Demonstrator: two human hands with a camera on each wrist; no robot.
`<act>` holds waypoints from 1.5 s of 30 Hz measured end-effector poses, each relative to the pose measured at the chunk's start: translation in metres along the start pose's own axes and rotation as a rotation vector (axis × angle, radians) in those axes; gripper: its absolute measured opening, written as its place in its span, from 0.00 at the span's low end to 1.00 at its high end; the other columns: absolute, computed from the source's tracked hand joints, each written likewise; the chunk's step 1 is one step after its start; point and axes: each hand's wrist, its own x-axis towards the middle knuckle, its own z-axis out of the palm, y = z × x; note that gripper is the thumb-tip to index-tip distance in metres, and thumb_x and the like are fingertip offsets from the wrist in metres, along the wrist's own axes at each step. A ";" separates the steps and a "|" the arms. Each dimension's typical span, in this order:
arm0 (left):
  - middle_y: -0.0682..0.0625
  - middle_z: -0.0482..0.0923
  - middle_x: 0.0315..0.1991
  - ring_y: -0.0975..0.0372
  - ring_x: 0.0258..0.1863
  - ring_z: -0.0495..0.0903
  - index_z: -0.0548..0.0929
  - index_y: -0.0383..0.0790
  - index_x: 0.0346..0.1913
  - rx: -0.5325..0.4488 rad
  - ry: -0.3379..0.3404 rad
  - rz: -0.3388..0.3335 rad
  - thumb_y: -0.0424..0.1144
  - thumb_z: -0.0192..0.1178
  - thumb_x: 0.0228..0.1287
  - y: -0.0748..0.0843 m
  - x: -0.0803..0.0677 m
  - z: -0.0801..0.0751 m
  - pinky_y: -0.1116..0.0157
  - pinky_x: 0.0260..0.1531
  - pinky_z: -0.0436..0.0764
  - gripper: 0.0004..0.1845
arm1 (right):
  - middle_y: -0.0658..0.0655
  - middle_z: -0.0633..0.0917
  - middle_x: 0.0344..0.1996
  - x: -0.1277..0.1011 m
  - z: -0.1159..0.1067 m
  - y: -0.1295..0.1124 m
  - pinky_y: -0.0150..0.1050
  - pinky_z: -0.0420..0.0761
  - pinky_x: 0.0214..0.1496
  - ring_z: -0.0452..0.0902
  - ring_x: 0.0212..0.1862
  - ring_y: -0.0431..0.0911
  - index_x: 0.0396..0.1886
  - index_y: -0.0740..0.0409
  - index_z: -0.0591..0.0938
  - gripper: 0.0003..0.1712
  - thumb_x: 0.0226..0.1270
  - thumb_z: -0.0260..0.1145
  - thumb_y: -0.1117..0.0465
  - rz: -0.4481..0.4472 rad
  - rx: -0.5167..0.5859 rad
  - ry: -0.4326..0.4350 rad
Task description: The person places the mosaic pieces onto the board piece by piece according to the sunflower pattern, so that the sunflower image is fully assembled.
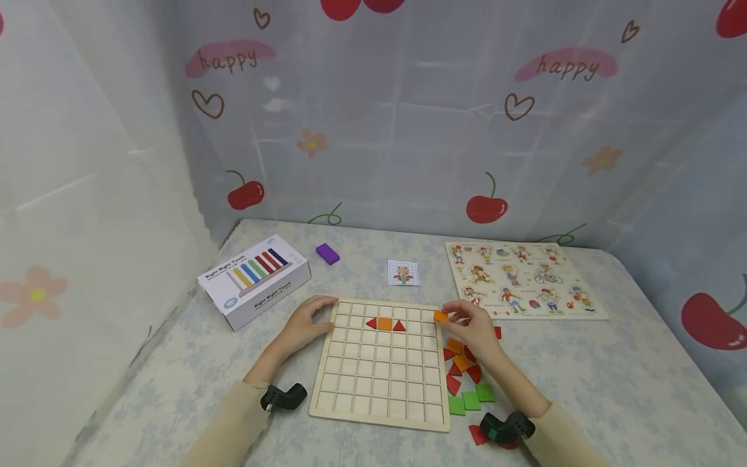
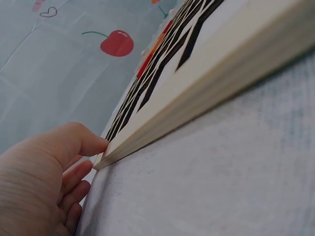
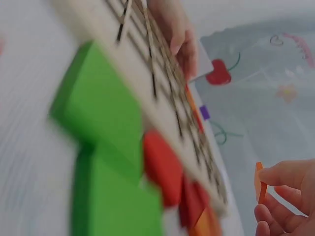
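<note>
A wooden grid board [image 1: 382,370] lies in front of the person. In its second row from the far edge sit a red triangle [image 1: 371,323], an orange square [image 1: 385,323] and another red triangle [image 1: 399,325]. The left hand [image 1: 305,323] holds the board's far left corner, thumb and fingers at the edge, as the left wrist view [image 2: 44,167] of that hand also shows. Just above the far right corner, the right hand [image 1: 474,327] pinches an orange square tile [image 3: 258,183] between thumb and fingertips.
Loose red, orange and green tiles [image 1: 471,401] lie right of the board, partly under the right forearm. Beyond the board are a small pattern card [image 1: 403,273] and a purple block [image 1: 328,253]. A white box [image 1: 254,281] stands left, a picture puzzle board [image 1: 525,280] right.
</note>
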 end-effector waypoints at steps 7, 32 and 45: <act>0.48 0.72 0.63 0.52 0.69 0.65 0.75 0.44 0.62 0.007 0.005 0.006 0.37 0.66 0.58 -0.002 -0.002 0.000 0.51 0.71 0.61 0.27 | 0.63 0.85 0.41 0.006 0.031 -0.028 0.29 0.77 0.38 0.76 0.37 0.41 0.45 0.66 0.82 0.17 0.53 0.71 0.68 -0.072 0.052 -0.079; 0.48 0.72 0.63 0.52 0.69 0.65 0.75 0.44 0.62 0.009 -0.003 0.011 0.36 0.65 0.58 0.002 0.001 0.003 0.51 0.72 0.60 0.27 | 0.63 0.84 0.34 -0.001 0.104 -0.043 0.27 0.74 0.29 0.73 0.28 0.40 0.41 0.63 0.83 0.14 0.52 0.71 0.71 -0.147 0.110 -0.264; 0.48 0.72 0.63 0.52 0.69 0.64 0.75 0.45 0.62 0.002 0.002 0.010 0.36 0.65 0.58 0.000 0.000 0.000 0.50 0.72 0.60 0.27 | 0.66 0.84 0.38 -0.008 0.104 -0.052 0.26 0.72 0.31 0.74 0.33 0.50 0.45 0.67 0.81 0.16 0.54 0.68 0.74 -0.157 0.096 -0.285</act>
